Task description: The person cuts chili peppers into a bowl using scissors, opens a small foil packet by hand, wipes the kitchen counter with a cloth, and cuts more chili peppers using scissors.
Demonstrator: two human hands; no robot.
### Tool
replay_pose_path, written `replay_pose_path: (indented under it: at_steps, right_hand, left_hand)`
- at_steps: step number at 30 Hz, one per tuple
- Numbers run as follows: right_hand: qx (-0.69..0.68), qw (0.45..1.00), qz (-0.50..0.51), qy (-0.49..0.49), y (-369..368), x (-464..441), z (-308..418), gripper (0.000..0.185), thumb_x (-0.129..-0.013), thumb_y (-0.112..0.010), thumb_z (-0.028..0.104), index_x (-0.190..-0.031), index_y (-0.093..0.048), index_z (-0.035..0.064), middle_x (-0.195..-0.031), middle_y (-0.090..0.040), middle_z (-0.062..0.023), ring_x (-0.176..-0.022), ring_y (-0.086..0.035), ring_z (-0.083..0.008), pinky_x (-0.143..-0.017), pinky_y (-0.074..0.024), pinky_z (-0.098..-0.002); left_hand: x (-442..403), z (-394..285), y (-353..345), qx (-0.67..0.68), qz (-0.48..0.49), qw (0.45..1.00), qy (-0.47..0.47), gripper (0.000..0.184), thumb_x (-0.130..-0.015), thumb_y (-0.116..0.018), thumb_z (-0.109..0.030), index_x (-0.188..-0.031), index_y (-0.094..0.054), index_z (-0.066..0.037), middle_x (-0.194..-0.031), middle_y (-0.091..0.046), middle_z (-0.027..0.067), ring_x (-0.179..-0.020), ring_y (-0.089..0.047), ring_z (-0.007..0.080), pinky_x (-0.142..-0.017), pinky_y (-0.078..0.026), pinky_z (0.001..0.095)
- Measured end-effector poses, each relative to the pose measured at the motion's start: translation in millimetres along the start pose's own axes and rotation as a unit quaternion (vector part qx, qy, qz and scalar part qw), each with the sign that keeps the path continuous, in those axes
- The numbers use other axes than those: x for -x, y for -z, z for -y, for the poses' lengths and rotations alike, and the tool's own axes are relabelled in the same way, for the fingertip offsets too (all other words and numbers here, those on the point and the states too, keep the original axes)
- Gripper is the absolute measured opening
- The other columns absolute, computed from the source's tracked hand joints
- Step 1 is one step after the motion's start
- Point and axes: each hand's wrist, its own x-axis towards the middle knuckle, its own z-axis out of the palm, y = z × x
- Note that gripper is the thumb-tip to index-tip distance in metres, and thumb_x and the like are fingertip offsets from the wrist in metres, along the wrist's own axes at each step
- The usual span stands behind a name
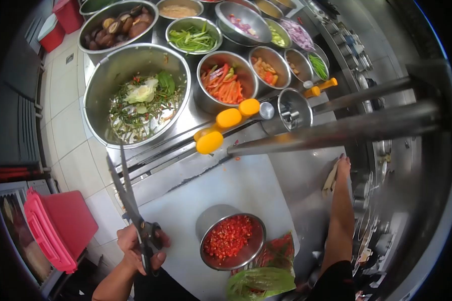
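Note:
My left hand (140, 247) is wrapped round the black handles of a pair of scissors (130, 200), whose blades are parted and point up toward the large steel pot. Out at the right, my right hand (343, 166) grips what looks like a folded beige cloth (330, 179) over the steel counter; its fingers are small and partly hidden. Between my arms, a steel bowl (204, 220) of chopped red chillies (228, 238) rests on the white cutting board (246, 185). Beside the bowl lies a clear and green plastic bag (263, 281) with red pieces inside.
A large steel pot (98, 103) with leafy scraps stands at the back left. Several steel bowls, one with red pepper strips (223, 93), line the back. Yellow-handled tools (229, 119) stick out at the ledge. Dark metal bars (336, 130) cross above the counter. A red bin (68, 226) sits left.

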Motion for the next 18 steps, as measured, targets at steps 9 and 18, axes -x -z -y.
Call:
replay_pose_path:
  at_steps: [9, 18]
  right_hand:
    - [-0.194, 0.931, 0.181, 0.250, -100, -154, 21, 0.041, -0.094, -0.047, 0.032, -0.119, -0.055, -0.0001, -0.111, -0.061, -0.0141, -0.105, -0.057, -0.0226, -0.092, -0.0419, -0.0333]
    - [-0.379, 0.872, 0.216, 0.221, -38, 34, 115, 0.021, -0.091, -0.055, 0.018, -0.104, -0.062, 0.0025, -0.098, -0.061, -0.0069, -0.086, -0.057, -0.0147, -0.078, -0.0456, -0.0272]
  left_hand:
    - [11, 0, 12, 0.008, 0.085, 0.996, -0.014, 0.037, -0.071, -0.066, -0.014, -0.102, -0.052, 0.001, -0.076, -0.062, 0.0166, -0.063, -0.061, 0.0212, -0.054, -0.049, 0.0273]
    - [20, 10, 2, 0.024, 0.017, 0.999, -0.038, 0.043, -0.071, -0.068, -0.018, -0.103, -0.047, 0.003, -0.067, -0.060, 0.0136, -0.054, -0.058, 0.0185, -0.048, -0.047, 0.0262]
